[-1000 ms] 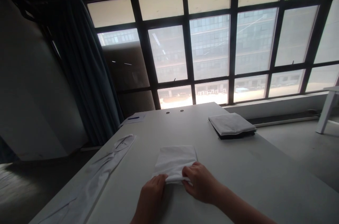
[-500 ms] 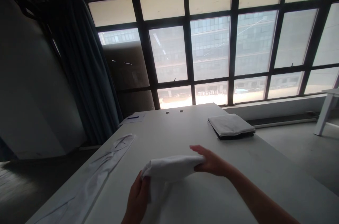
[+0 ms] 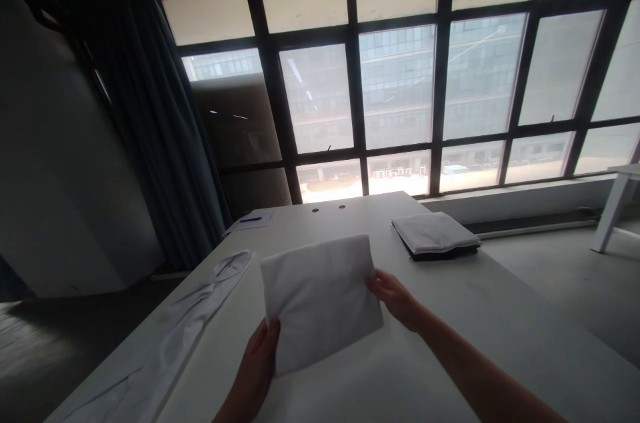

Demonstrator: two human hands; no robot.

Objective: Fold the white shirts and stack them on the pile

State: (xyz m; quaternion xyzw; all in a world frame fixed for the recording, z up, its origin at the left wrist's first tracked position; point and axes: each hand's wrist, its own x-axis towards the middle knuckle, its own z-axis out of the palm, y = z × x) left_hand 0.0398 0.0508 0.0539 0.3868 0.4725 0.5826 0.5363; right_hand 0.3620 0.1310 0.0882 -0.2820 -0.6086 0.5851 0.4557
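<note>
Folded white cloth (image 3: pixel 323 306), a neat flat rectangle with soft creases, is held up over the near part of a long white surface (image 3: pixel 465 323), its broad face tilted toward the viewer. Two bare hands have it between them. The left hand (image 3: pixel 257 356) has its grip closed on the left edge, low down near the corner, thumb on the front face. The right hand (image 3: pixel 397 296) has its grip closed on the right edge, a little higher up, with fingertips pinching the fabric.

On the surface, beyond the cloth and to the right, is a small stack: a folded pale cloth (image 3: pixel 435 231) on top of a folded dark cloth (image 3: pixel 445 254), whose edge shows beneath. Along the left side lies a long, rumpled white fabric (image 3: pixel 200 316) with dark crease lines. At the far left corner, a dark blue pen (image 3: pixel 251 219) rests on white paper (image 3: pixel 261 223). Near the far edge, two small round fittings (image 3: pixel 315 210) are set side by side; what is inside them is too small to tell. Behind stand a dark-framed window wall (image 3: pixel 395 90) and, to the left, a dark blue curtain (image 3: pixel 165 130).
</note>
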